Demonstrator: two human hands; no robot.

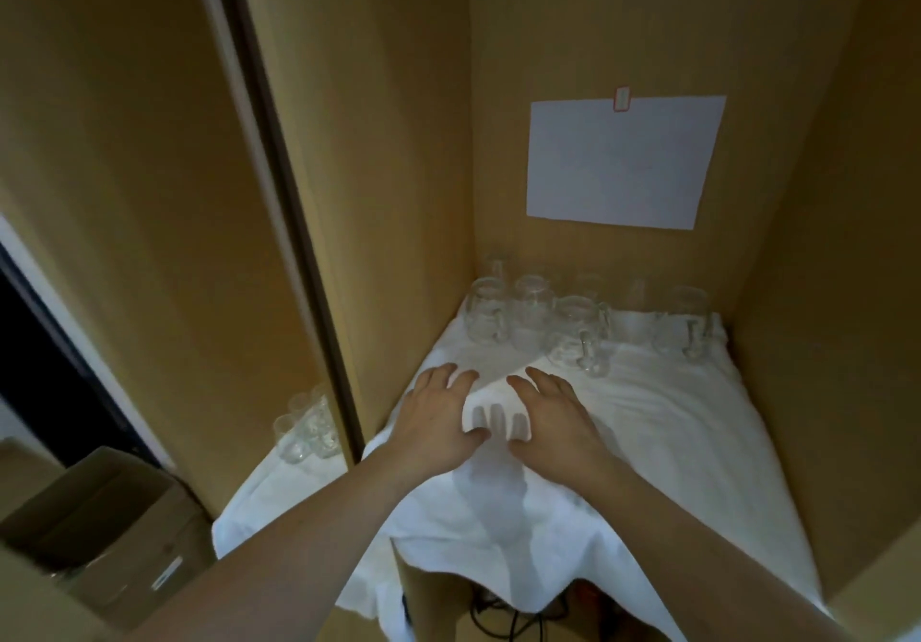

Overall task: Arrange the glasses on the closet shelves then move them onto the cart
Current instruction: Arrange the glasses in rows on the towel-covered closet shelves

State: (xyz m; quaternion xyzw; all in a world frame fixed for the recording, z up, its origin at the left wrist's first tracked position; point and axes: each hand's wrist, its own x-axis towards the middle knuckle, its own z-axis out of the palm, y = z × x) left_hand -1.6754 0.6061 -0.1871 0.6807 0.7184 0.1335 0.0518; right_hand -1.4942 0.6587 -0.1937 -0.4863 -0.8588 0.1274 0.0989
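Several clear glass mugs with handles stand in a loose row at the back of the closet shelf, on a white cloth. A second cluster of small glasses stands on white cloth in the compartment to the left of the divider. My left hand and my right hand lie side by side on the cloth in front of the mugs. Their fingers are spread and fairly straight. A raised fold of cloth sits between them. Neither hand touches a glass.
A wooden divider panel separates the two compartments. A white paper sheet is taped to the back wall. Cardboard boxes stand at lower left. Dark cables lie below the shelf's front edge, where the cloth hangs over.
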